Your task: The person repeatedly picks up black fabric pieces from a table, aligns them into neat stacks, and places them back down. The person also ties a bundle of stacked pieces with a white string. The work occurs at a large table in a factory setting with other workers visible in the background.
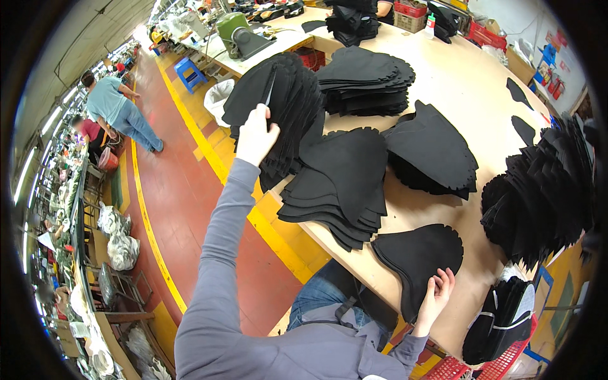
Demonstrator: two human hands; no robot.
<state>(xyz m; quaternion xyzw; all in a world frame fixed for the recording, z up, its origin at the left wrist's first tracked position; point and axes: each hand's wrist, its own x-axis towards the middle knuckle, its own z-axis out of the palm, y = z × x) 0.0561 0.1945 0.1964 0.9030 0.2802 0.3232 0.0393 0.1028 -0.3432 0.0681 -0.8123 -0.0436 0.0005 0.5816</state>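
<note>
My left hand (256,135) is raised at the tall stack of black cut pieces (282,101) on the table's left edge. Its fingers are closed on a thin pale pointed tool (271,90), too small to tell exactly. My right hand (435,297) lies at the right edge of a small pile of black curved pieces (423,256) nearest me, its fingers loosely stretched and apart. Between the hands a fanned stack of black pieces (345,180) overhangs the table edge. Other black stacks stand behind it (367,76) and to its right (434,149).
The pale worktable (465,82) curves around me. At right are a large fanned black pile (538,190) and a tied black bundle (500,323) above a red basket (503,364). A green machine (240,35) stands far left. Another person (117,104) is in the red aisle.
</note>
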